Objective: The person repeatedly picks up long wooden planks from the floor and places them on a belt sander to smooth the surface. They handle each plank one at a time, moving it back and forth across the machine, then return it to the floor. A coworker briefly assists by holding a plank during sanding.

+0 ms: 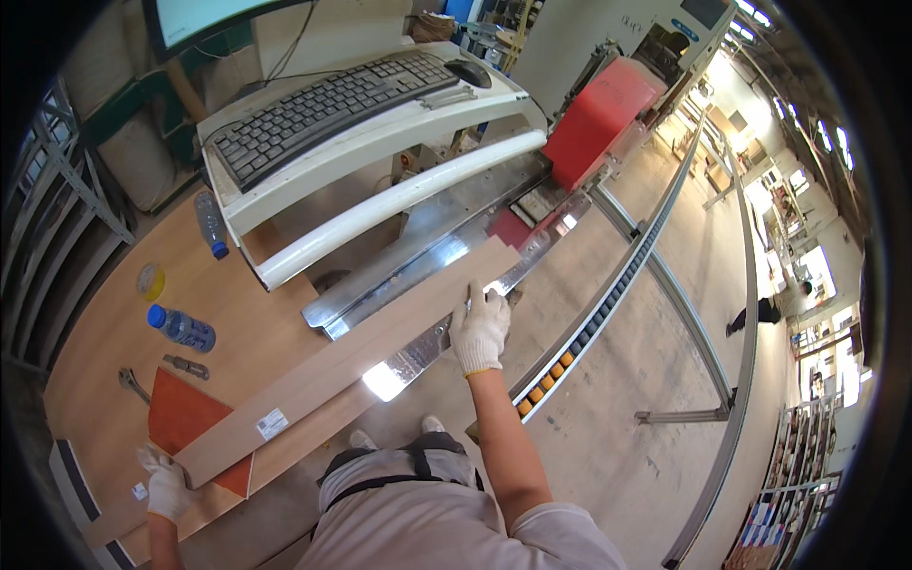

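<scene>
A long, narrow wood-coloured board (356,342) with a printed label (272,424) lies slantwise before me. Its far end reaches the red guard (598,121) of a machine and rests over the shiny metal bed (410,360). My right hand (481,328), in a white knit glove, grips the board's near edge towards that end. At the opposite end is my left hand (167,484), also gloved, against the board's end with some fingers spread; whether it grips cannot be made out. Under the board near my left hand lies an orange-red sheet (189,410).
The wooden table (278,342) holds two bottles (182,328) (210,224), a tape roll (150,281), a utility knife (187,366) and a wrench (134,385). A keyboard (335,107) sits on a white shelf above. A roller rail (605,306) runs right; a person (773,310) is farther off.
</scene>
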A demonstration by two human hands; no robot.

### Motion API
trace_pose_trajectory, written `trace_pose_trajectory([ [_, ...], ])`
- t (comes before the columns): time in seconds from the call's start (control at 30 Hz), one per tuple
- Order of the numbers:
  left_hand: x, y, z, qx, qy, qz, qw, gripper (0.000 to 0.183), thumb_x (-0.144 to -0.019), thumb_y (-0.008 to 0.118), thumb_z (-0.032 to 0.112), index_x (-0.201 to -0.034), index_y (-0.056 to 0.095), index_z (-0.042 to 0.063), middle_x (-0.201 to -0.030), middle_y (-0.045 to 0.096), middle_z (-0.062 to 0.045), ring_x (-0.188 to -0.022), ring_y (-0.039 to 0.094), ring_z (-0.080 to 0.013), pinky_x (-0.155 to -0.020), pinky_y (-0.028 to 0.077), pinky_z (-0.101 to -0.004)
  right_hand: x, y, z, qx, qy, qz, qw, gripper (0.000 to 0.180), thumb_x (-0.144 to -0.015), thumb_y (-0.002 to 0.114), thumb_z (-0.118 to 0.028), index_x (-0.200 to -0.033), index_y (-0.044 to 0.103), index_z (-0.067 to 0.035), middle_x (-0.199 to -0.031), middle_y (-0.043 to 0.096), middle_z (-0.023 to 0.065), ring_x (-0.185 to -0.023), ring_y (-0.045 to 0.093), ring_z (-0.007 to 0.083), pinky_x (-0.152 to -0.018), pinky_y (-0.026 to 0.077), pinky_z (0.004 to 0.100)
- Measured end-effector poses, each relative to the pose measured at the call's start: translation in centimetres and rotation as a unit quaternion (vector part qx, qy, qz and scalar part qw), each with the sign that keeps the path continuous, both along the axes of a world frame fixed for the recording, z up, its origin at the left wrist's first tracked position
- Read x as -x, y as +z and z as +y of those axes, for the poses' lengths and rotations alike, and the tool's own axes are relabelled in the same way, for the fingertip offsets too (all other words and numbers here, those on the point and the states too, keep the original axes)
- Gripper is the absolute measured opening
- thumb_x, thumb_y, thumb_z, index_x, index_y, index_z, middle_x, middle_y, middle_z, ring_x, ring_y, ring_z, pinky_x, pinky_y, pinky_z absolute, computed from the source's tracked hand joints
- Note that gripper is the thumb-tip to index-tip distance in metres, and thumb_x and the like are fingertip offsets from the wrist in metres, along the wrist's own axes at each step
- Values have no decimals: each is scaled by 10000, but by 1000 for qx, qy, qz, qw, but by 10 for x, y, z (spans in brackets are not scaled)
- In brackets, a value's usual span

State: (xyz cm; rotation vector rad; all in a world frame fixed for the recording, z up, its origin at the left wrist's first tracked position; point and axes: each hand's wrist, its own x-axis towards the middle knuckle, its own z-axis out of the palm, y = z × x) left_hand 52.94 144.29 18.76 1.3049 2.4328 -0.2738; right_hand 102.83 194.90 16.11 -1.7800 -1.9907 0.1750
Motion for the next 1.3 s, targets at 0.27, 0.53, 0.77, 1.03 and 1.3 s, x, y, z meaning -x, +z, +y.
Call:
trace_pose_trajectory([
  [0.27,-54,12,77,-16,-114,44,992,568,-722,938,368,-1013,748,-82,-1397,573,-402,-1614,171,-695,-1334,-19,-767,45,-5,31,-16,-70,0,997,759,-922,831,-477,-1460,632,20,-1591,487,381,-1502,429,530,-1274,324,620],
  [0.53,-69,28,111,17,-93,-12,995,504,-749,915,371,-961,756,-58,-1357,573,-415,-1595,189,-707,-1328,-22,-775,63,-6,70,43,-109,-9,993,847,-967,758,-553,-1524,572,58,-1647,427,389,-1580,355,524,-1333,253,614],
  [0.77,-98,14,146,-27,-105,-4,994,515,-764,928,405,-941,754,-47,-1379,555,-395,-1595,191,-693,-1325,3,-781,51,-11,130,61,-147,-51,986,865,-1000,715,-578,-1562,546,59,-1646,426,398,-1608,319,536,-1342,232,631],
  [1.03,-133,19,192,-45,-103,16,994,539,-768,945,390,-961,741,-71,-1442,534,-351,-1596,193,-665,-1335,92,-750,23,-13,174,37,-131,-35,990,773,-1020,720,-492,-1515,572,82,-1646,405,447,-1607,311,579,-1344,237,643],
  [1.3,-68,14,59,-24,-13,60,998,794,-690,968,379,-1256,692,-106,-1594,463,-350,-1650,145,-598,-1347,276,-591,17,-27,179,-21,-126,-27,991,751,-1015,714,-506,-1475,610,78,-1614,433,461,-1590,336,590,-1332,234,667],
])
